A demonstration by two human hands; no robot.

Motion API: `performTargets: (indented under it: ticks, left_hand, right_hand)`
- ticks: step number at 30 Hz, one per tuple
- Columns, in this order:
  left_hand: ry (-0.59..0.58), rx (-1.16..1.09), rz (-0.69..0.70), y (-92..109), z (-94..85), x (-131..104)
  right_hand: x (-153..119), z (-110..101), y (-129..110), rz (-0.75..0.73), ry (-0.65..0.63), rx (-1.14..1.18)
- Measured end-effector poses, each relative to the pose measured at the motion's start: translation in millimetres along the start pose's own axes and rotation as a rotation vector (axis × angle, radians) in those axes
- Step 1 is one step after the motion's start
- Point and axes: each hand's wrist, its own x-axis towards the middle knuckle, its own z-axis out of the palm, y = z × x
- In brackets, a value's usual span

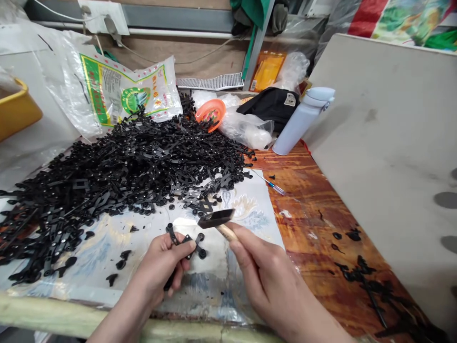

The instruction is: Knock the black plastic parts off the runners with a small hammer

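Observation:
My left hand (167, 259) is closed around a jointed black plastic linkage (200, 245), thumb pressed on top. Round ends of the linkage stick out past the fingers. In my right hand (266, 271) is a hammer (217, 218) with a dark metal head and a pale wooden handle. Its head hangs just above and to the right of the linkage, apart from it. Beyond both hands lies a large heap of similar black plastic parts (143, 157), spread over a patterned sheet (250, 224).
A screwdriver (274, 186) lies on the wooden tabletop (303, 209) at the right. Behind it stand a pale blue bottle (300, 124) and an orange dish (210, 114). Black scraps (360, 274) lie by the grey panel (392, 119). A yellow bin (21, 109) is far left.

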Motion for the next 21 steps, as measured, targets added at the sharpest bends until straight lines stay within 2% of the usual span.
performTargets:
  ticks: [4, 9, 13, 16, 19, 21]
  left_hand:
    - [-0.016, 0.003, -0.008, 1, -1.1, -1]
    - [-0.035, -0.006, -0.006, -1, -3.2, -1]
    - [-0.049, -0.043, 0.004, -3, -7.2, 2]
    - [-0.089, -0.085, 0.020, -5, -10.2, 6]
    - [-0.129, -0.103, 0.042, -8, -11.4, 7]
    - [-0.160, -0.146, 0.070, -9, -15.5, 1]
  right_hand:
    - [-1, 1, -1, 0.032, -0.101, -0.116]
    - [0, 4, -3, 0.043, -0.028, -0.040]
    - [2, 4, 6, 0.063, -0.078, 0.012]
    - [4, -6, 24, 0.195, 0.063, -0.008]
    - [6, -15, 42, 0.328, 0.217, -0.284]
    - [6, -14, 51, 0.365, 0.250, -0.468]
